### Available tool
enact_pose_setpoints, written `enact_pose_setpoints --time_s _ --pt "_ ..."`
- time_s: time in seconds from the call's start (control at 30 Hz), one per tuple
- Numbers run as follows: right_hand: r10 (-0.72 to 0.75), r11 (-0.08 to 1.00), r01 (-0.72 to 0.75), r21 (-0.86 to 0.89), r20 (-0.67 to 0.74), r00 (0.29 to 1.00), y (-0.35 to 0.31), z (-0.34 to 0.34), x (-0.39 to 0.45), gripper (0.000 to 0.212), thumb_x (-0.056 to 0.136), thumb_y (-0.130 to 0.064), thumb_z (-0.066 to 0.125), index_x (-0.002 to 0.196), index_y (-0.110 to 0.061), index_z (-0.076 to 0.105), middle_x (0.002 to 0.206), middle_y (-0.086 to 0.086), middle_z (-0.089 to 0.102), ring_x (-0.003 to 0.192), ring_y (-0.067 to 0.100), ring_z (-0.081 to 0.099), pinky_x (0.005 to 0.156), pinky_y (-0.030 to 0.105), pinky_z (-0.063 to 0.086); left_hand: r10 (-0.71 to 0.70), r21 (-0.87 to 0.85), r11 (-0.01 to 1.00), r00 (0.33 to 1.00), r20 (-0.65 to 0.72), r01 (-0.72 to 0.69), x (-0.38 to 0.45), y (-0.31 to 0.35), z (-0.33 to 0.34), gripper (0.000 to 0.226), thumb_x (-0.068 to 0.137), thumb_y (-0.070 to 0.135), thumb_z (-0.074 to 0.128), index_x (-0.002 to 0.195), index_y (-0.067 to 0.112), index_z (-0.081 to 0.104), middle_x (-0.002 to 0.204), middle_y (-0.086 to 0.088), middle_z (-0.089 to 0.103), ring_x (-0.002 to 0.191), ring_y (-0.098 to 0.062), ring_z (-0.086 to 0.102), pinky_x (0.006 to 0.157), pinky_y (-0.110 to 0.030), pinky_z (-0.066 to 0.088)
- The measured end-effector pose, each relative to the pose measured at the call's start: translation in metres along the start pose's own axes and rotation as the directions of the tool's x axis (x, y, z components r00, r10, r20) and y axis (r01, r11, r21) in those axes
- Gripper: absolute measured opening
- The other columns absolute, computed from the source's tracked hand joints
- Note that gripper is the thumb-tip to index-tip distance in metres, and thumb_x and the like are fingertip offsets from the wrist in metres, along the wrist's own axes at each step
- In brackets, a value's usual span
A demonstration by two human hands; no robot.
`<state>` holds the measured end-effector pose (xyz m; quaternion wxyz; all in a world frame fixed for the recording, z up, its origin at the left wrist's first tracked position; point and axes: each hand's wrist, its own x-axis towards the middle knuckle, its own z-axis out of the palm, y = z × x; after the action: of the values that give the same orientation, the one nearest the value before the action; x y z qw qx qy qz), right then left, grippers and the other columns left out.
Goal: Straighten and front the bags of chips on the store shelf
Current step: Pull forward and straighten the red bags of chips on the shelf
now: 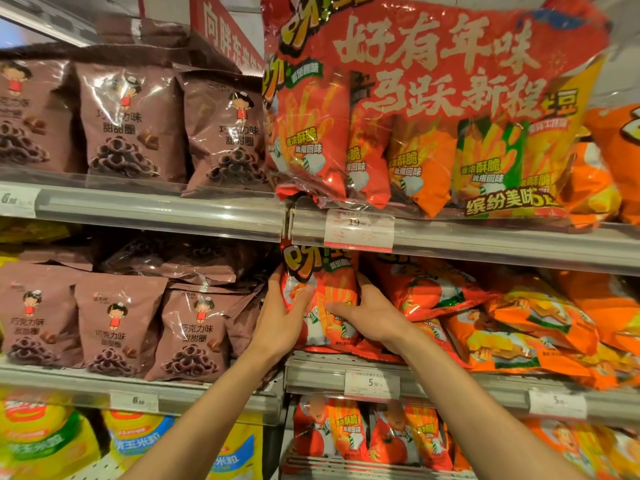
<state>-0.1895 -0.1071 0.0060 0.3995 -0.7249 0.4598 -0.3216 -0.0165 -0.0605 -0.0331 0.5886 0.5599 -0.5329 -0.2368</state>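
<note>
A red bag of chips [323, 271] stands upright at the left end of the middle shelf [311, 370]. My left hand [282, 318] grips its left edge, thumb across the front. My right hand [372, 315] holds its right side, fingers spread over the lower front. To the right of it, several red and orange bags [512, 320] lie slumped and tilted on the same shelf.
Brown chocolate-ring bags [121, 327] stand in a row to the left. A large red multipack [433, 109] leans on the shelf above, over a price tag [358, 230]. More red bags [346, 434] and yellow bags [45, 441] fill the shelf below.
</note>
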Motion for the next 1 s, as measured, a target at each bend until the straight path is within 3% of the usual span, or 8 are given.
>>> enact_pose_setpoints --time_s 0.13,0.23,0.37,0.43,0.57,0.67,0.77,1.0 --pt "-0.021 0.998 0.022 -0.051 0.016 1.0 0.002 -0.001 -0.006 0.056 0.083 -0.035 0.08 0.13 -0.024 0.052 0.114 -0.005 0.071 0.103 0.011 0.069 0.094 0.037 0.057 0.036 0.049 0.998 0.998 0.047 -0.039 -0.008 -0.006 -0.002 0.074 0.09 0.069 0.052 0.152 0.039 0.026 0.144 0.019 0.051 0.133 -0.003 0.048 0.112 -0.038 0.039" --pt "-0.024 0.998 0.025 -0.057 0.022 0.999 -0.002 -0.002 -0.01 0.052 0.083 -0.034 0.08 0.127 -0.023 0.055 0.112 -0.007 0.072 0.101 0.009 0.069 0.094 0.036 0.057 0.047 0.096 0.994 0.997 0.057 -0.052 -0.01 -0.001 -0.007 0.049 0.091 0.068 0.052 0.136 0.059 0.034 0.133 0.03 0.053 0.128 0.001 0.048 0.11 -0.035 0.04" --pt "-0.086 0.989 0.078 -0.122 -0.055 0.995 -0.005 -0.005 -0.021 0.065 0.087 -0.038 0.075 0.142 -0.024 0.044 0.119 -0.016 0.06 0.105 0.002 0.061 0.096 0.029 0.052 0.084 0.145 0.986 0.996 0.029 -0.087 -0.016 0.0 -0.017 0.088 0.085 0.077 0.051 0.157 0.036 0.023 0.159 0.013 0.034 0.145 -0.005 0.032 0.119 -0.041 0.032" --pt "-0.128 0.984 0.11 -0.14 -0.129 0.983 -0.003 -0.007 -0.03 0.071 0.089 -0.037 0.072 0.149 -0.021 0.038 0.131 -0.012 0.054 0.118 0.009 0.056 0.1 0.029 0.049 0.104 0.16 0.982 0.995 0.005 -0.104 -0.023 0.002 -0.023 0.081 0.089 0.067 0.057 0.156 0.035 0.024 0.159 0.012 0.034 0.144 -0.005 0.034 0.118 -0.042 0.033" --pt "-0.211 0.974 0.181 -0.134 -0.272 0.939 0.003 -0.012 -0.061 0.047 0.094 -0.031 0.067 0.137 -0.026 0.051 0.122 -0.014 0.061 0.103 -0.005 0.059 0.08 0.008 0.047 0.184 0.225 0.961 0.98 -0.073 -0.164 -0.044 0.005 -0.035 0.061 0.093 0.051 0.063 0.146 0.035 0.039 0.144 0.012 0.046 0.131 -0.005 0.047 0.109 -0.035 0.042" --pt "-0.224 0.975 0.206 -0.088 -0.355 0.908 0.012 -0.016 -0.087 0.029 0.095 -0.025 0.066 0.123 -0.028 0.06 0.1 -0.014 0.068 0.087 -0.004 0.061 0.072 0.01 0.049 0.22 0.183 0.964 0.965 -0.147 -0.192 -0.056 0.007 -0.036 0.04 0.094 0.034 0.068 0.131 0.036 0.053 0.122 0.013 0.06 0.108 -0.001 0.06 0.095 -0.033 0.053" --pt "-0.174 0.983 0.183 -0.016 -0.395 0.902 0.029 -0.022 -0.11 0.022 0.095 -0.022 0.065 0.116 -0.027 0.064 0.089 -0.01 0.07 0.083 0.003 0.064 0.072 0.013 0.049 0.161 0.058 0.986 0.981 -0.109 -0.155 -0.069 0.011 -0.025 0.031 0.093 0.028 0.068 0.123 0.029 0.06 0.099 0.013 0.068 0.085 -0.004 0.064 0.079 -0.025 0.055" --pt "-0.018 0.999 0.036 0.028 -0.492 0.871 0.077 -0.056 -0.159 0.017 0.096 -0.033 0.062 0.111 -0.036 0.065 0.091 -0.006 0.073 0.087 0.004 0.067 0.071 0.019 0.054 0.055 -0.082 0.995 0.998 -0.042 -0.058 -0.091 0.013 0.014 0.028 0.094 0.019 0.066 0.12 0.027 0.061 0.092 0.003 0.069 0.079 -0.007 0.062 0.072 -0.016 0.049"
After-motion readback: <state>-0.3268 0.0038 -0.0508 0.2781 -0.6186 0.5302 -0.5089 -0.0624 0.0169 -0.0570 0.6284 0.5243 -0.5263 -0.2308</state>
